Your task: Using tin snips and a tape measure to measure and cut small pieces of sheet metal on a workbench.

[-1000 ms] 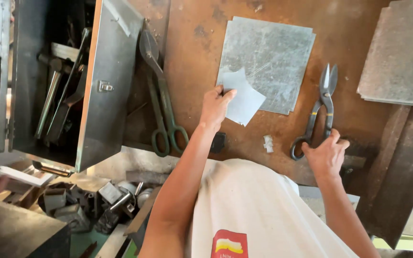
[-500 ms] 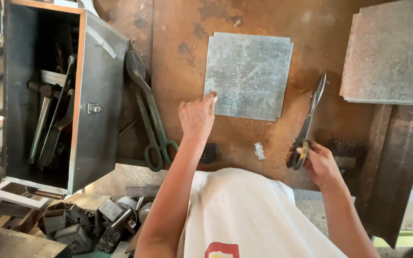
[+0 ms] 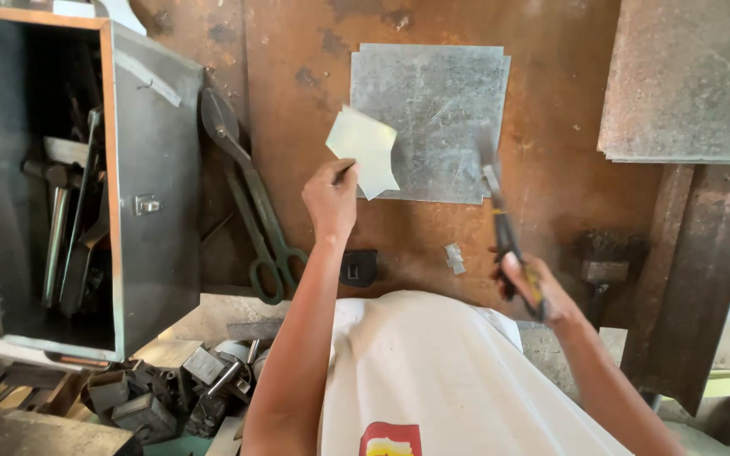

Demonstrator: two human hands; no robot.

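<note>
Pinched in the left hand (image 3: pixel 331 196), a pale paper piece (image 3: pixel 365 150) has lifted off the metal sheet (image 3: pixel 433 118); right hand (image 3: pixel 534 291) (fist closed) now raises snips (image 3: pixel 500 221) beside it.

Green-handled shears (image 3: pixel 251 211), open toolbox (image 3: pixel 78 186)

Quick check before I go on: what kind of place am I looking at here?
Most likely a sheet-metal workshop: a rusty steel workbench, cut metal sheets, long green-handled tin snips and an open metal toolbox full of hand tools.
</note>
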